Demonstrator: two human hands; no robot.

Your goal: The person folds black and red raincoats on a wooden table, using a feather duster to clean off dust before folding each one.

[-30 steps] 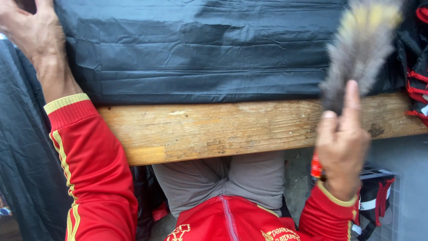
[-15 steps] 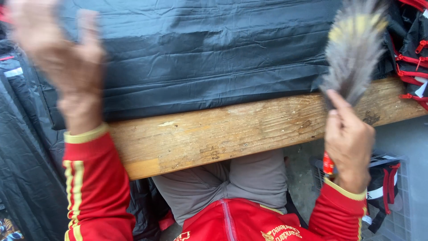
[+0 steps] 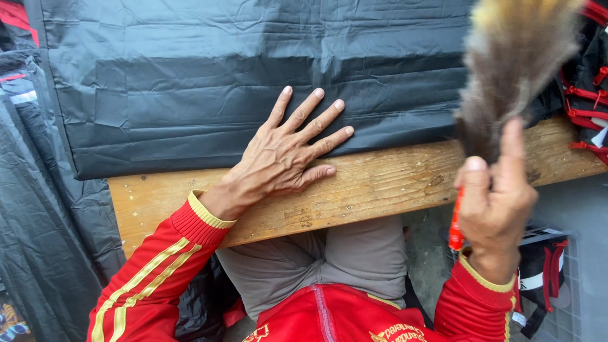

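Note:
My left hand lies flat with fingers spread on the near edge of a black folded sheet of fabric, its palm resting on the wooden plank below it. My right hand is closed round the orange-red handle of a bristle brush, whose grey-brown and yellow bristles point up over the fabric's right end. My sleeves are red with yellow stripes.
More black fabric hangs at the left. Black pieces with red straps sit at the far right. A black and red item in a white wire basket stands below the plank at right. My grey-trousered knees are under the plank.
My left hand came down from the upper left and now rests flat on the fabric's near edge. The brush in my right hand stays raised at the right.

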